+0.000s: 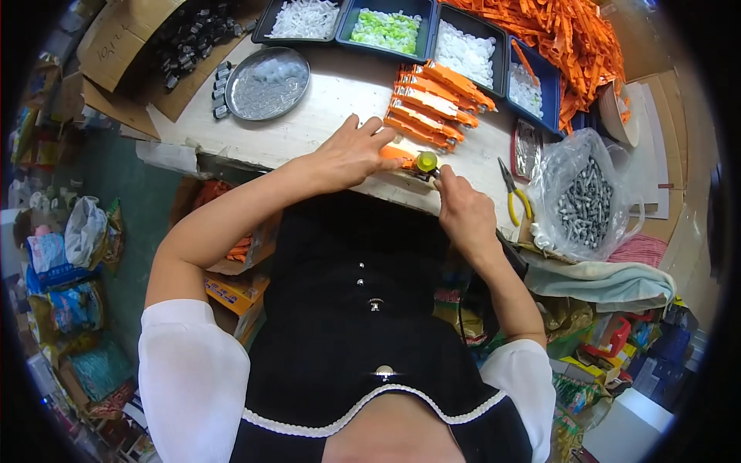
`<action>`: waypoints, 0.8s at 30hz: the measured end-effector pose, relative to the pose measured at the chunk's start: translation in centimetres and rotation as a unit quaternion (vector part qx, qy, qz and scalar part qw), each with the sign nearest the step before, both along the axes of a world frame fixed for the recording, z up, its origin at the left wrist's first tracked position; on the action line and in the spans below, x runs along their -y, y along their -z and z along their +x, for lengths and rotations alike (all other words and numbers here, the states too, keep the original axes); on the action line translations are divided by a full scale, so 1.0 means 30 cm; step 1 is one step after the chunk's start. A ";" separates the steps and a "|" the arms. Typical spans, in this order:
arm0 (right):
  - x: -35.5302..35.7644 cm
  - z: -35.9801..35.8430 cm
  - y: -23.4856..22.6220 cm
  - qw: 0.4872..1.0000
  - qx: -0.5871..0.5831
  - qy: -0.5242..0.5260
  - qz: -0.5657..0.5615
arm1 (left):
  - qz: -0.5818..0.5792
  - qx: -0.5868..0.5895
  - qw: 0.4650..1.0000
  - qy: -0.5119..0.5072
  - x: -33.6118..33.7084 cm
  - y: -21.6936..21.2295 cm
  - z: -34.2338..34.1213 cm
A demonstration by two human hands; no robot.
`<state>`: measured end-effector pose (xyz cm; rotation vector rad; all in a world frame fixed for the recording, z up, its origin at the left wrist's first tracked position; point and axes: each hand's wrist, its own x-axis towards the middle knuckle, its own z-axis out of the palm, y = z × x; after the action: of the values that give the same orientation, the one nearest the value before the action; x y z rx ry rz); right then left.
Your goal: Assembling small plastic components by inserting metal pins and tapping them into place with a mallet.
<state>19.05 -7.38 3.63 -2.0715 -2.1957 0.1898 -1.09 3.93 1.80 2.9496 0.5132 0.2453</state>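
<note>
My left hand presses down on an orange plastic piece lying at the near edge of the white worktable. A round yellow-green part sits at the right end of that piece. My right hand is closed around a small dark tool or part whose tip meets the yellow-green part; what it holds is mostly hidden by the fingers. Just beyond lies a stack of finished orange pieces.
Blue trays hold white parts, green parts and more white parts. A round metal dish, yellow-handled pliers, a clear bag of grey screws and a heap of orange strips surround the work spot.
</note>
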 end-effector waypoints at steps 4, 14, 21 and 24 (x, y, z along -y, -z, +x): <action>-0.012 0.018 -0.032 1.000 0.015 -0.024 -0.012 | 0.013 0.006 1.000 -0.006 0.000 0.007 -0.004; -0.034 0.036 -0.011 0.996 -0.085 -0.006 0.022 | -0.159 0.073 0.982 -0.075 -0.064 0.002 0.017; -0.034 -0.067 0.014 0.965 -0.221 -0.066 0.127 | -0.161 0.141 0.971 -0.110 -0.053 0.030 0.018; -0.071 -0.062 0.003 0.985 -0.165 -0.029 0.050 | -0.174 0.170 0.962 -0.126 -0.035 0.063 0.002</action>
<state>17.19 -5.25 3.55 -1.7777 -2.0206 0.3882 -1.03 4.99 -0.09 2.4294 0.7877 0.6077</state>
